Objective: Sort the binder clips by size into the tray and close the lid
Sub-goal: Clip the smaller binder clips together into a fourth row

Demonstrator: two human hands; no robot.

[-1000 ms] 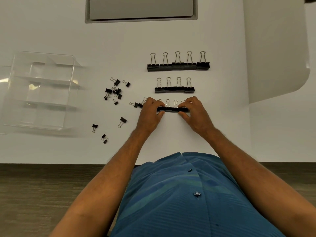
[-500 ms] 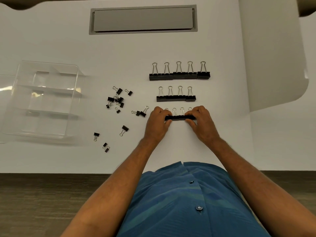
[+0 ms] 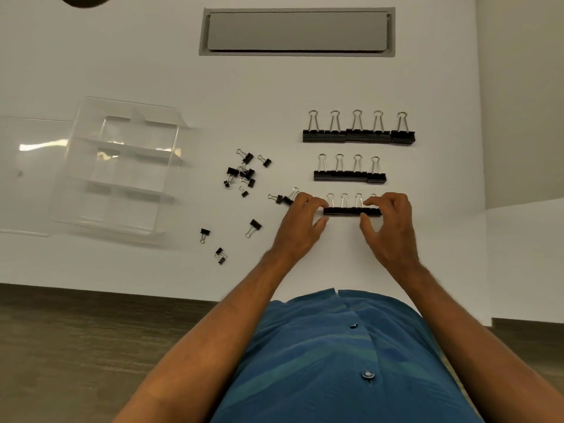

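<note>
On the white table lie three rows of black binder clips: the largest [image 3: 358, 136] farthest, a medium row [image 3: 349, 176] below it, and a smaller row [image 3: 351, 211] nearest. My left hand [image 3: 300, 222] holds that nearest row's left end between curled fingers and thumb. My right hand [image 3: 389, 227] holds its right end, fingers over the top and thumb just below. Several tiny clips [image 3: 244, 173] lie scattered to the left. The clear divided tray [image 3: 169, 181] stands further left with nothing in its compartments, its lid [image 3: 30, 178] lying open flat.
Two loose clips [image 3: 282, 198] lie right beside my left hand. A grey recessed hatch [image 3: 296, 32] sits at the table's far side. A beige panel [image 3: 518, 87] borders the right. The table's front edge [image 3: 91, 286] runs just before my body.
Both hands stay at the ends of the nearest row. My thumbs have drawn back a little from its front edge. The camera has tilted, so everything sits lower in view.
</note>
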